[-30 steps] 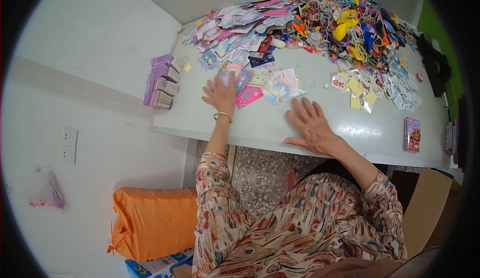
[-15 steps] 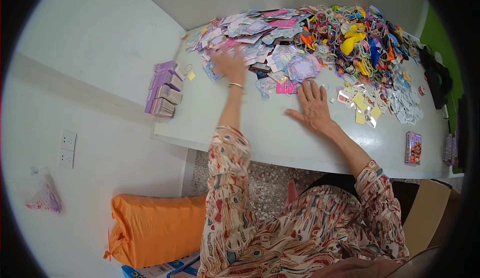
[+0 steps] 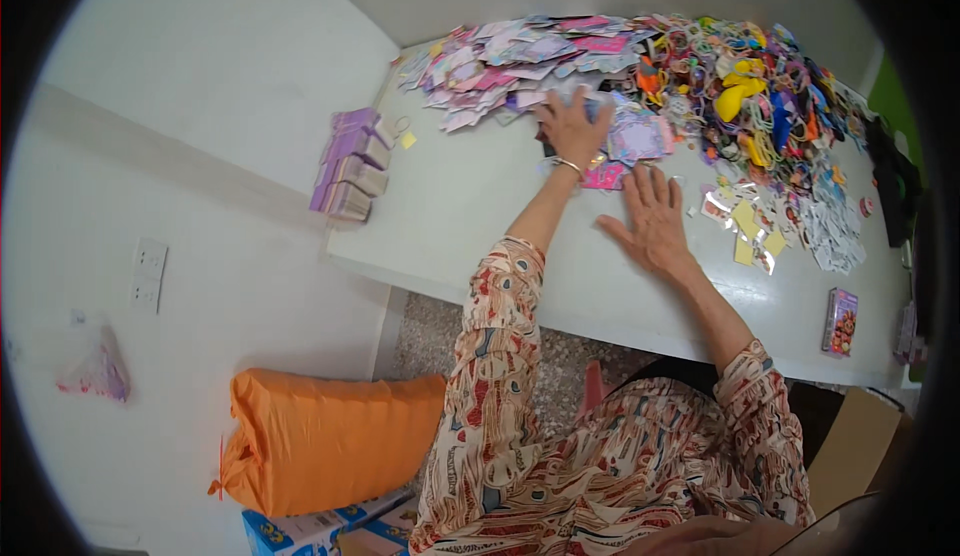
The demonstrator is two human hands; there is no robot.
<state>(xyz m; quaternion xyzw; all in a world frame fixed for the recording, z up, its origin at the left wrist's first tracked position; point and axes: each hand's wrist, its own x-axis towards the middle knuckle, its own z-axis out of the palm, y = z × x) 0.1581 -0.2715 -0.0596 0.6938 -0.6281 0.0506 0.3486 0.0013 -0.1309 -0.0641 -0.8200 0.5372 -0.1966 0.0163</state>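
Observation:
My left hand (image 3: 577, 130) reaches over the front of a wide heap of printed cards (image 3: 500, 66), fingers spread, and touches the cards under it. Beside it, a pale purple framed card (image 3: 640, 140) lies on top of a small stack, with a bright pink card (image 3: 604, 176) at its near edge. My right hand (image 3: 655, 218) rests flat on the white table (image 3: 460, 206), fingers apart, its fingertips close to the pink card. Neither hand holds anything that I can see.
To the right lies a tangled pile of colourful trinkets and bands (image 3: 745, 96). Yellow paper pieces (image 3: 746, 218) and small clear packets (image 3: 832, 226) sit nearer. A purple box (image 3: 840, 322) stands front right; purple boxes of cards (image 3: 350, 166) stand left. An orange sack (image 3: 330, 441) lies below.
My left hand has moved right along the front of the card heap, toward the framed card. The right hand stays in place on the table. The whole view has shifted slightly.

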